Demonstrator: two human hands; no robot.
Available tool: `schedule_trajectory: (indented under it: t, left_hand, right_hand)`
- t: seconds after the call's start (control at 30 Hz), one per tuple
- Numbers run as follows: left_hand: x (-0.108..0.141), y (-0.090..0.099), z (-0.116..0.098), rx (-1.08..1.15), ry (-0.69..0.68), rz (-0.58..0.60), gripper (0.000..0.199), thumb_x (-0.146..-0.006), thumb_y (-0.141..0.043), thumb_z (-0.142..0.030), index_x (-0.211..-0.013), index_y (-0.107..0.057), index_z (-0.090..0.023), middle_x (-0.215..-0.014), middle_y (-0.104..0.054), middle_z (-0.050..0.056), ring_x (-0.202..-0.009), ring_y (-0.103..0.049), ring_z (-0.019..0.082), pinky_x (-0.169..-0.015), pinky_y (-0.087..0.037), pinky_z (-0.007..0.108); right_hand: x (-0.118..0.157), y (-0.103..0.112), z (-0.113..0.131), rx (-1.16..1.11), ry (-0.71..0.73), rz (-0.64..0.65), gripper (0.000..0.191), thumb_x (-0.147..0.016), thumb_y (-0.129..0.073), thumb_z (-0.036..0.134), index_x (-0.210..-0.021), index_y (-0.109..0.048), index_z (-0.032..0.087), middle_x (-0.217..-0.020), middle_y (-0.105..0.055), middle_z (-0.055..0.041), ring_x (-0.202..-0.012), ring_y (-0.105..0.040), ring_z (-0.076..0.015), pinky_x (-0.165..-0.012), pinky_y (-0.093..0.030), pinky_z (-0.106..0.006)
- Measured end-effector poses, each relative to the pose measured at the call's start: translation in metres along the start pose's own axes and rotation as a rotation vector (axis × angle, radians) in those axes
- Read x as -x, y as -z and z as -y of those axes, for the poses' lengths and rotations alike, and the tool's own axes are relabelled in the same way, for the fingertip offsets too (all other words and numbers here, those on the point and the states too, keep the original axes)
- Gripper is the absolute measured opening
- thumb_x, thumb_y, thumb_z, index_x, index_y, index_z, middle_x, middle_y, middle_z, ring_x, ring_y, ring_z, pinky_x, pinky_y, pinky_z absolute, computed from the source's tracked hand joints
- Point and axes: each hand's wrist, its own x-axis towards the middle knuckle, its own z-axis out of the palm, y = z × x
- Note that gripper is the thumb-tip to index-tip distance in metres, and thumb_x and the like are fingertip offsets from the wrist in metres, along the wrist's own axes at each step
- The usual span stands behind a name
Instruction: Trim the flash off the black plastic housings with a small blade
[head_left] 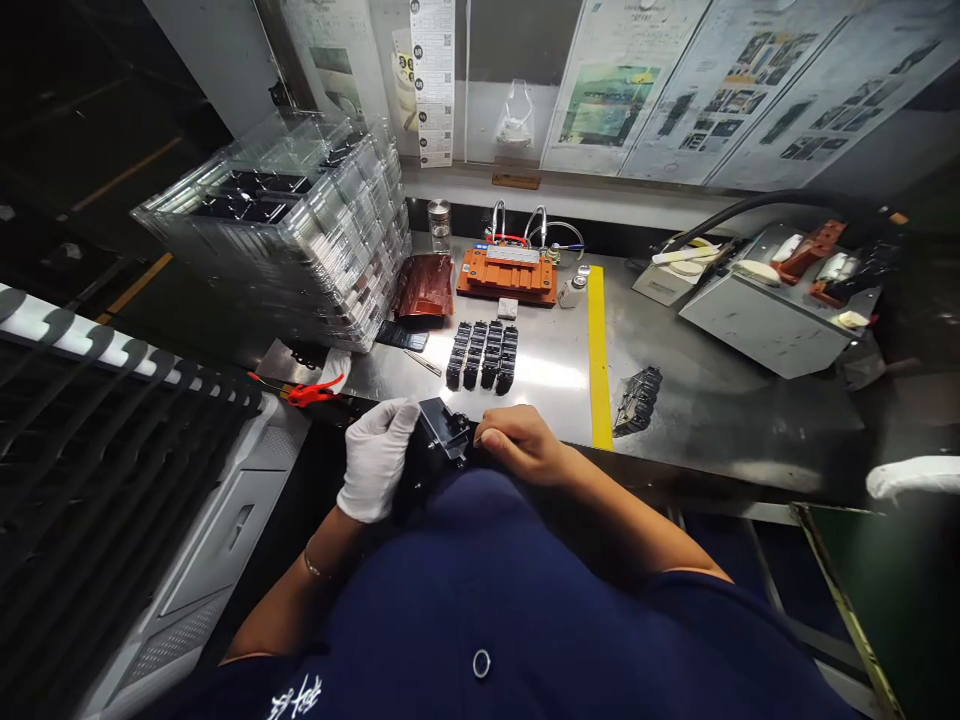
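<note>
My left hand (377, 455), in a white glove, pinches the left edge of a black plastic part (445, 428) in front of my body. The part is tilted and has small knobs along its edges. Just right of it is my bare right hand (523, 442), its fingers curled closed near the part's right side; whatever they grip is too small to name. Beyond the hands, several black ribbed pieces (481, 356) lie in rows on the metal table (551, 372).
A tall stack of clear trays (330, 230) rises at the left. An orange fixture (508, 275) is at the back, beside a small bottle (573, 288). Right of the yellow strip (598, 360) lies another black ribbed piece (637, 402). Red-handled pliers (311, 391) rest at the left edge.
</note>
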Motion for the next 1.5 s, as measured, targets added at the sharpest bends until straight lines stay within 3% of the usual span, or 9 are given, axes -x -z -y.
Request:
schedule_trajectory:
  t: [0.17, 0.37, 0.67, 0.83, 0.9, 1.07, 1.2, 1.4, 1.5]
  left_hand:
    - [0.001, -0.001, 0.002, 0.0, -0.009, 0.025, 0.046, -0.062, -0.077, -0.061, -0.068, -0.071, -0.016, -0.064, -0.064, -0.001, -0.061, -0.053, 0.013, -0.063, -0.046, 0.025]
    - [0.001, -0.002, 0.003, 0.017, 0.017, 0.034, 0.046, -0.06, -0.079, -0.06, -0.069, -0.071, -0.015, -0.067, -0.066, 0.0, -0.062, -0.053, 0.013, -0.063, -0.046, 0.025]
    - [-0.004, -0.003, -0.001, -0.029, -0.014, -0.01, 0.045, -0.063, -0.077, -0.06, -0.068, -0.071, -0.015, -0.062, -0.064, -0.002, -0.061, -0.053, 0.013, -0.062, -0.046, 0.024]
    - [-0.007, 0.005, -0.008, 0.01, 0.075, 0.277, 0.039, -0.06, -0.084, -0.048, -0.081, -0.076, -0.016, -0.079, -0.075, 0.004, -0.075, -0.066, 0.019, -0.075, -0.053, 0.029]
    - [-0.005, 0.005, -0.007, 0.028, 0.107, 0.324, 0.041, -0.057, -0.086, -0.046, -0.084, -0.077, -0.016, -0.087, -0.077, 0.007, -0.082, -0.069, 0.023, -0.083, -0.054, 0.035]
    - [0.002, -0.005, 0.003, 0.032, -0.072, 0.169, 0.039, -0.061, -0.084, -0.044, -0.089, -0.079, -0.018, -0.095, -0.078, 0.007, -0.091, -0.071, 0.027, -0.091, -0.054, 0.041]
    - [0.003, -0.005, 0.009, -0.009, -0.241, 0.179, 0.028, -0.07, -0.08, -0.035, -0.095, -0.079, -0.023, -0.101, -0.078, 0.005, -0.095, -0.071, 0.026, -0.096, -0.053, 0.039]
    - [0.002, -0.004, 0.011, -0.038, -0.278, 0.178, 0.027, -0.073, -0.078, -0.035, -0.096, -0.079, -0.022, -0.099, -0.078, 0.005, -0.094, -0.072, 0.027, -0.096, -0.053, 0.04]
    - [0.002, -0.006, 0.011, -0.031, -0.287, 0.167, 0.027, -0.072, -0.079, -0.035, -0.096, -0.079, -0.023, -0.099, -0.078, 0.005, -0.094, -0.072, 0.027, -0.095, -0.054, 0.04]
  right_hand:
    - [0.0, -0.008, -0.003, 0.337, 0.1, -0.027, 0.055, -0.091, -0.043, 0.067, -0.067, -0.051, 0.018, -0.06, -0.046, 0.0003, -0.054, -0.04, -0.0105, -0.051, -0.028, -0.025]
    - [-0.003, -0.007, -0.002, 0.377, 0.18, 0.036, 0.06, -0.093, -0.041, 0.064, -0.054, -0.035, 0.019, -0.055, -0.036, 0.0027, -0.051, -0.032, -0.0089, -0.05, -0.021, -0.027]
    - [-0.001, -0.009, -0.007, 0.312, 0.072, -0.041, 0.049, -0.092, -0.051, 0.058, -0.065, -0.053, 0.017, -0.059, -0.049, 0.0011, -0.054, -0.043, -0.0092, -0.052, -0.031, -0.023]
    - [-0.006, -0.015, -0.013, 0.14, -0.097, -0.253, 0.042, -0.091, -0.055, 0.055, -0.072, -0.058, 0.017, -0.061, -0.056, 0.0012, -0.052, -0.046, -0.0083, -0.051, -0.036, -0.022]
    - [-0.01, -0.017, -0.013, 0.066, -0.196, -0.33, 0.04, -0.092, -0.053, 0.053, -0.073, -0.057, 0.018, -0.06, -0.054, 0.002, -0.052, -0.044, -0.0082, -0.05, -0.037, -0.022]
    - [-0.021, -0.018, -0.01, -0.014, -0.268, -0.442, 0.036, -0.089, -0.056, 0.051, -0.074, -0.055, 0.018, -0.057, -0.049, 0.0041, -0.051, -0.039, -0.0076, -0.048, -0.034, -0.021]
    - [-0.021, -0.018, -0.01, -0.014, -0.255, -0.487, 0.032, -0.09, -0.056, 0.045, -0.075, -0.057, 0.017, -0.058, -0.05, 0.0036, -0.052, -0.041, -0.0078, -0.049, -0.035, -0.021]
    - [-0.02, -0.016, -0.008, 0.014, -0.22, -0.458, 0.024, -0.092, -0.056, 0.037, -0.081, -0.063, 0.017, -0.067, -0.059, 0.0005, -0.057, -0.048, -0.0095, -0.055, -0.041, -0.023]
    - [-0.019, -0.015, -0.014, 0.028, -0.184, -0.535, 0.019, -0.093, -0.054, 0.034, -0.094, -0.065, 0.018, -0.08, -0.063, -0.0033, -0.066, -0.054, -0.0118, -0.06, -0.044, -0.025]
